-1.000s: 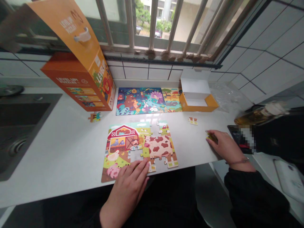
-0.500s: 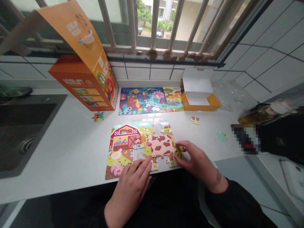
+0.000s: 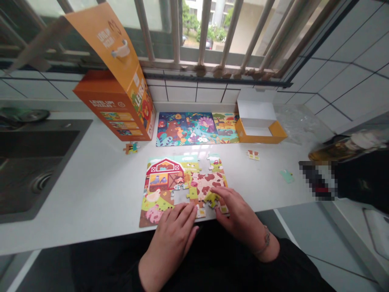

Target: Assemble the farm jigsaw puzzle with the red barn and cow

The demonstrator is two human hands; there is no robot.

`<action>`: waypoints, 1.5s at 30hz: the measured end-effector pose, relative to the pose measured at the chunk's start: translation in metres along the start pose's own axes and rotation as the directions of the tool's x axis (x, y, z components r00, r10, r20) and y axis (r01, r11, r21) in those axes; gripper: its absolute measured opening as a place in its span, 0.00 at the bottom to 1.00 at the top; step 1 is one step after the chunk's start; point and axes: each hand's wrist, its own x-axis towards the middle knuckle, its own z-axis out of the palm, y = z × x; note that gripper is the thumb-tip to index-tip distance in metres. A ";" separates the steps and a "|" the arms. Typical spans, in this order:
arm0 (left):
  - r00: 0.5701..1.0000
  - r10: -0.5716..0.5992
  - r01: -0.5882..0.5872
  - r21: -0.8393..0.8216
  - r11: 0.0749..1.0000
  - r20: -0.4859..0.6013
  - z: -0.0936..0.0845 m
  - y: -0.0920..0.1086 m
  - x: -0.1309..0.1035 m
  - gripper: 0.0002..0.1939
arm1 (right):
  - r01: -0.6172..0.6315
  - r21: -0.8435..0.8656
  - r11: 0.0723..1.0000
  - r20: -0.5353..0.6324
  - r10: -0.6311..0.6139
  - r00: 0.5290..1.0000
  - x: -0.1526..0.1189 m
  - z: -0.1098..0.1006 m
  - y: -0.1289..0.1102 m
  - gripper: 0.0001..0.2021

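A farm jigsaw puzzle [image 3: 158, 178] with a red barn, a pig and a spotted cow lies at the counter's front edge. Gaps show near its middle, top and bottom. My right hand [image 3: 235, 211] grips a green puzzle piece [image 3: 212, 198] between thumb and fingers, held over the gap below the cow. Flat on the puzzle's lower edge, my left hand [image 3: 176, 227] rests with fingers stretched out. Loose pieces lie about: a brown-and-white piece [image 3: 253, 155] and a pale green piece [image 3: 287, 176] to the right, and a small piece [image 3: 131, 148] at the left.
Behind the puzzle lies a dark blue animal puzzle [image 3: 185, 129], beside an open yellow box [image 3: 261, 136]. A tall orange puzzle box [image 3: 118, 109] stands at back left, near the sink [image 3: 69, 170]. Clear plastic wrap [image 3: 300, 121] and a bottle [image 3: 337, 148] are on the right.
My right hand has carried the green piece leftward from the puzzle's right edge to the gap under the cow. The left hand stays on the puzzle. The view has shifted slightly.
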 end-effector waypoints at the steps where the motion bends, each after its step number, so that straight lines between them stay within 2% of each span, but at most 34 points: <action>1: 1.000 0.002 -0.002 -0.002 1.000 0.006 0.000 0.000 0.000 0.20 | -0.037 -0.029 0.999 -0.023 0.037 0.999 0.001 0.000 -0.002 0.35; 4: 1.000 0.007 -0.007 -0.002 1.000 0.007 0.000 -0.001 0.000 0.20 | -0.130 -0.120 0.984 -0.041 0.126 0.991 0.002 0.004 -0.008 0.36; 6: 1.000 0.007 -0.007 -0.005 1.000 0.008 -0.001 -0.002 0.000 0.20 | -0.148 -0.134 0.980 -0.019 0.146 0.989 0.002 0.007 -0.010 0.33; 12: 1.000 0.002 -0.002 -0.012 1.000 -0.004 0.000 -0.002 -0.001 0.21 | -0.118 -0.007 0.993 0.031 0.118 0.993 0.010 0.001 0.005 0.29; 15: 1.000 -0.005 0.005 -0.018 1.000 -0.008 0.002 -0.001 -0.002 0.20 | -0.120 0.070 0.990 0.025 0.118 0.993 0.032 -0.012 0.024 0.28; 19: 1.000 -0.004 0.003 -0.025 1.000 -0.024 0.001 -0.001 -0.002 0.20 | -0.116 0.068 0.991 0.052 0.113 0.992 0.077 -0.025 0.050 0.31; 22: 1.000 0.004 -0.005 -0.025 1.000 -0.013 -0.001 -0.002 -0.001 0.20 | -0.098 0.068 0.993 0.095 0.091 0.991 0.103 -0.025 0.061 0.32; 25: 1.000 0.005 -0.005 -0.026 1.000 0.004 -0.004 -0.003 -0.001 0.21 | -0.071 0.071 0.995 0.124 0.062 0.990 0.115 -0.020 0.066 0.32; 31: 1.000 -0.001 0.000 -0.037 0.999 -0.014 -0.004 -0.004 0.001 0.20 | -0.042 0.070 0.997 0.116 0.033 0.993 0.117 -0.014 0.069 0.31; 37: 1.000 -0.001 0.001 -0.029 1.000 0.004 -0.004 -0.004 0.002 0.21 | -0.127 -0.104 0.986 -0.014 0.126 0.992 0.114 -0.010 0.058 0.26; 39: 1.000 0.000 0.000 -0.027 1.000 0.002 -0.004 -0.004 0.001 0.21 | -0.130 -0.117 0.985 0.000 0.131 0.991 0.111 -0.010 0.055 0.26; 42: 1.000 0.002 -0.002 -0.032 0.999 -0.011 -0.003 -0.005 0.001 0.21 | -0.090 -0.087 0.992 0.084 0.097 0.992 0.108 -0.014 0.055 0.21; 45: 1.000 0.005 -0.006 -0.035 0.999 -0.021 -0.002 -0.005 0.001 0.21 | -0.069 -0.123 0.990 0.096 0.082 0.992 0.108 -0.017 0.056 0.16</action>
